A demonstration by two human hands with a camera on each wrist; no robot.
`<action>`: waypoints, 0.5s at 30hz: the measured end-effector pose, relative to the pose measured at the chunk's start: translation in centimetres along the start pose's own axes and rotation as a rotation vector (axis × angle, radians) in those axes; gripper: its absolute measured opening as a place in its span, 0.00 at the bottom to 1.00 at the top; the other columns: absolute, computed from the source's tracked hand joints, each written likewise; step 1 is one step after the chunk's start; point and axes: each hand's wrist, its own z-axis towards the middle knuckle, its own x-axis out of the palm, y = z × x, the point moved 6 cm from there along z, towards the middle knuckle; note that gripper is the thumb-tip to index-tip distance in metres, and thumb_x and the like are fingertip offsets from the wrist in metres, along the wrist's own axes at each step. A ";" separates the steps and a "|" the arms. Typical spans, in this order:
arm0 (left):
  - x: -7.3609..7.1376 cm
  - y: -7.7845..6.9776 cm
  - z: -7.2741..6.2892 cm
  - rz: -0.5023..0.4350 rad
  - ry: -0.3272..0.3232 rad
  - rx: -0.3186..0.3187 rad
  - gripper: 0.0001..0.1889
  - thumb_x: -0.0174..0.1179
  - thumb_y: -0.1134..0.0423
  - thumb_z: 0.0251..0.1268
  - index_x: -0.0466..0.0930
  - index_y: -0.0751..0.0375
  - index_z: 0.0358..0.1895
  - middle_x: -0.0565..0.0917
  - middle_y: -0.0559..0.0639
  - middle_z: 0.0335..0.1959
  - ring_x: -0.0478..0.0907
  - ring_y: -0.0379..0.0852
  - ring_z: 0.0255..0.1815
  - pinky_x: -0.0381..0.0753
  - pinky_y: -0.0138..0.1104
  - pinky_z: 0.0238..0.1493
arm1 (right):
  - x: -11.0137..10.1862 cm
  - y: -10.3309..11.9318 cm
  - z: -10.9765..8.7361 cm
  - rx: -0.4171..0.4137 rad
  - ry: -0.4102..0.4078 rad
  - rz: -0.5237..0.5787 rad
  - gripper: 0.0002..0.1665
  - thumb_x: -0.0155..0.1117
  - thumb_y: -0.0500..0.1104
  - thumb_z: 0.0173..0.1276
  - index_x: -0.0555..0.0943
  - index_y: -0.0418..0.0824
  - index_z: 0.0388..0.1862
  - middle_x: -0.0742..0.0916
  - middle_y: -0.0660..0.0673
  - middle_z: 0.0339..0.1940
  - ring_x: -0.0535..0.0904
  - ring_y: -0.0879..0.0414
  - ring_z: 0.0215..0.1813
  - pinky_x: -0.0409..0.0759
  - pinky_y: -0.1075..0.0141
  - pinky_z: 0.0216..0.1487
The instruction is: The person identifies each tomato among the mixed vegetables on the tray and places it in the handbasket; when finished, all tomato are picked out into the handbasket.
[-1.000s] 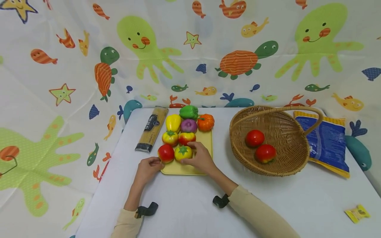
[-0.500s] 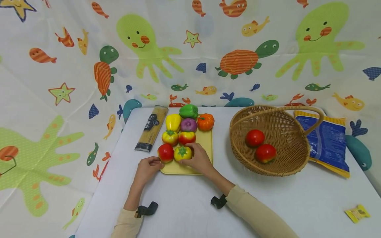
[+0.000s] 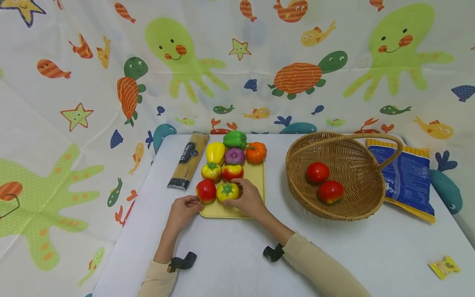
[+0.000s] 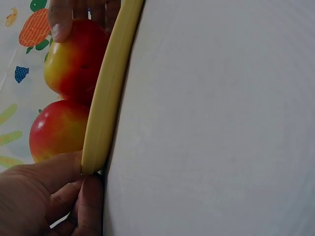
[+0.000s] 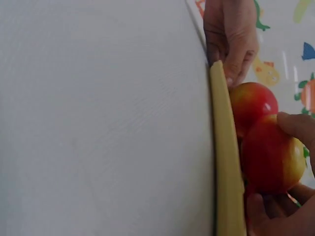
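Observation:
In the head view my right hand (image 3: 249, 199) holds a yellow-and-red tomato (image 3: 227, 192) with a green calyx, thumb in front and fingers behind it. The tomato sits at the near part of a yellow tray (image 3: 230, 212), beside a red tomato (image 3: 205, 191). My left hand (image 3: 184, 211) pinches the tray's near left corner. The left wrist view has the left thumb (image 4: 64, 169) over the tray's edge and the fingers under it. From the right wrist side, the held tomato (image 5: 270, 157) shows mostly red between thumb and fingers.
Farther back on the tray are two more tomatoes (image 3: 233, 172), a yellow pepper (image 3: 215, 153), a purple onion (image 3: 235, 156), a green pepper (image 3: 235, 140) and an orange pumpkin (image 3: 256, 152). Spaghetti (image 3: 188, 161) lies left. Rightward are a wicker basket (image 3: 358, 165) with two tomatoes, a blue bag (image 3: 408, 177) and a yellow packet (image 3: 444, 267).
My right hand and its tomato have shifted very slightly left and nearer, close beside the red tomato. The left hand stays at the tray's corner.

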 end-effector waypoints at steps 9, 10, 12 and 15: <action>0.1 0.0 0.0 -0.006 0.008 0.004 0.19 0.69 0.61 0.59 0.84 0.67 0.51 0.85 0.53 0.37 0.82 0.47 0.38 0.83 0.35 0.42 | -2.7 2.6 -1.3 -0.044 -0.004 0.143 0.40 0.82 0.45 0.51 0.75 0.45 0.63 0.77 0.49 0.58 0.75 0.52 0.57 0.78 0.60 0.56; 0.1 0.0 0.0 -0.007 0.009 0.005 0.19 0.69 0.61 0.59 0.83 0.67 0.51 0.85 0.53 0.37 0.82 0.47 0.38 0.83 0.35 0.42 | -3.1 3.0 -1.5 -0.049 -0.007 0.148 0.40 0.82 0.46 0.51 0.75 0.46 0.63 0.77 0.50 0.58 0.75 0.52 0.57 0.78 0.60 0.56; 0.1 0.0 0.0 -0.006 0.011 0.008 0.19 0.69 0.61 0.59 0.83 0.67 0.51 0.85 0.53 0.37 0.82 0.48 0.38 0.83 0.36 0.42 | -3.9 3.7 -1.8 -0.064 -0.016 0.156 0.40 0.82 0.47 0.51 0.75 0.47 0.63 0.77 0.52 0.58 0.75 0.53 0.57 0.78 0.59 0.56; 0.0 0.0 0.0 -0.006 0.012 0.007 0.19 0.69 0.61 0.59 0.83 0.67 0.52 0.85 0.53 0.37 0.82 0.48 0.38 0.83 0.35 0.42 | -5.1 4.9 -2.4 -0.091 -0.028 0.160 0.40 0.82 0.50 0.51 0.75 0.48 0.63 0.78 0.54 0.57 0.76 0.54 0.57 0.78 0.60 0.55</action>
